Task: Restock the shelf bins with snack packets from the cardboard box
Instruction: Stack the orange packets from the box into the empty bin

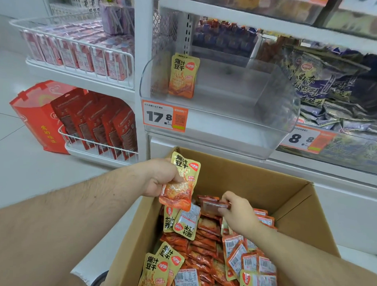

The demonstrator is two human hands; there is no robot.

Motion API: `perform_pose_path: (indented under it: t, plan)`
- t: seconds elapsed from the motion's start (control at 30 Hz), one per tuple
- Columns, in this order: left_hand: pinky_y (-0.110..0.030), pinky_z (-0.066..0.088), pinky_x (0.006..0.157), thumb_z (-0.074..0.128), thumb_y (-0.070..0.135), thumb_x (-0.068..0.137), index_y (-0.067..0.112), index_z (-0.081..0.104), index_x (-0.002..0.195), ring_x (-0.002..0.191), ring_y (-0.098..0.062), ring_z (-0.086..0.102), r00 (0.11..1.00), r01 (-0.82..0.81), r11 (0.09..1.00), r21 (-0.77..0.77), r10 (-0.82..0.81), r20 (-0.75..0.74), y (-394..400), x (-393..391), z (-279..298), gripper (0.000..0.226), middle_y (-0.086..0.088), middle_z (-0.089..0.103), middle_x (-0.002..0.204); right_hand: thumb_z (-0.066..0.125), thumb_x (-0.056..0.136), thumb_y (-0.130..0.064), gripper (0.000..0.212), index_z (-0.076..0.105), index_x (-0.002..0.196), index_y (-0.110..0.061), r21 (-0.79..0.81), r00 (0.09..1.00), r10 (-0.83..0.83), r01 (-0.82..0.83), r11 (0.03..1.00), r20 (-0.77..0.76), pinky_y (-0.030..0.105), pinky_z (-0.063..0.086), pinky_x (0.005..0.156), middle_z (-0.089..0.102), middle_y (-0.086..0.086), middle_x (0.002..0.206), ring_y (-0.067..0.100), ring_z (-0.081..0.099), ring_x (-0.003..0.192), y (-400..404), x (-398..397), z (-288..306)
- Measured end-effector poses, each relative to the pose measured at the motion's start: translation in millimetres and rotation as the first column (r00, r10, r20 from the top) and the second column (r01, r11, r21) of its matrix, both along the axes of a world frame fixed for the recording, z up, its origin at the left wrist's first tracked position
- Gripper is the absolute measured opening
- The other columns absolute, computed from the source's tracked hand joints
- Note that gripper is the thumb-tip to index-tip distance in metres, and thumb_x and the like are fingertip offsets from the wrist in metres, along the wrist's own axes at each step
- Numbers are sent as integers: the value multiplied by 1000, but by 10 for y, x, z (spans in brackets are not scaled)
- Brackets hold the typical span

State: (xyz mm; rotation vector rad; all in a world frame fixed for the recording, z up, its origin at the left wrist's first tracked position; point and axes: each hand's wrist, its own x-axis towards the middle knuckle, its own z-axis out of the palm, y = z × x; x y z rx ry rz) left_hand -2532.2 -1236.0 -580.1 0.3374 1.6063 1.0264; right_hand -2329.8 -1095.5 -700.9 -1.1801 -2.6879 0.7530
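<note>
clear bin (269,115) stands nearly bare, one upright packet (183,76) at its left wall.

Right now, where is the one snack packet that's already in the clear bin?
The lone snack packet stands upright against the left end of the clear bin, just above the 17.8 price tag.

A white shelf (226,142) carries a clear bin (276,116) with one yellow packet (182,78) standing inside.
</note>
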Motion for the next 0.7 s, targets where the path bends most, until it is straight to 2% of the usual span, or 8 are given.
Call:
perform_pose_path:
  t: [0.1,0.17,0.2,0.27,0.33,0.43,0.53,0.7]
  plan:
    - [-49,54,82,39,-16,96,5,57,120,98,-34,66,997,54,998,37,-56,52,-56,-49,53,37,-20,69,105,61,80,1,49,32,73,-38,232,945,85,-10,973,-316,30,48,75,67,-3,122,20,62,92,-154,171,509]
    - [-54,51,92,35,-21,94,1,55,127,106,-37,64,992,83,993,81,-90,93,-90,-53,90,45,-24,67,118,51,75,-4,41,30,77,-39,350,865,206,-38,936,-457,16,42,79,58,-5,137,10,57,92,-314,196,827]
    - [-56,49,96,32,-23,92,-1,53,129,109,-37,62,988,88,990,112,-101,115,-99,-42,116,48,-25,65,123,46,73,-8,32,30,79,-34,425,823,296,-75,902,-485,17,41,85,56,-1,139,10,57,99,-394,179,949]
    - [-52,50,94,26,-27,85,-1,52,129,107,-36,61,981,80,983,168,-107,160,-109,-11,181,57,-26,64,123,41,69,-9,22,32,81,-25,552,775,445,-150,820,-450,29,38,102,56,5,137,14,54,118,-513,106,1073]
    - [-43,55,82,23,-25,78,1,60,116,95,-34,66,972,79,971,224,-125,197,-128,22,271,60,-21,68,110,41,66,-9,22,33,82,-23,588,787,492,-210,781,-373,38,33,108,56,4,138,17,55,117,-578,9,1098]
    - [-49,52,92,41,-14,73,4,67,103,94,-34,67,945,82,953,293,-168,282,-178,76,391,44,-19,70,104,41,62,-12,23,33,82,-22,601,812,498,-242,762,-305,42,33,105,57,2,140,23,58,105,-653,-108,1093]
    - [-56,43,105,55,-8,82,4,67,108,102,-34,66,959,68,939,338,-155,236,-191,103,403,31,-19,72,107,40,63,-15,22,32,82,-23,571,823,493,-270,775,-281,39,34,92,55,-2,143,23,53,100,-725,-182,1155]
    - [-48,55,89,52,-12,93,4,62,122,98,-30,70,991,29,938,345,-71,110,-182,50,344,35,-15,74,104,42,66,-24,33,45,98,-29,475,849,487,-347,808,-207,33,26,89,37,-23,149,12,40,107,-768,-127,1293]
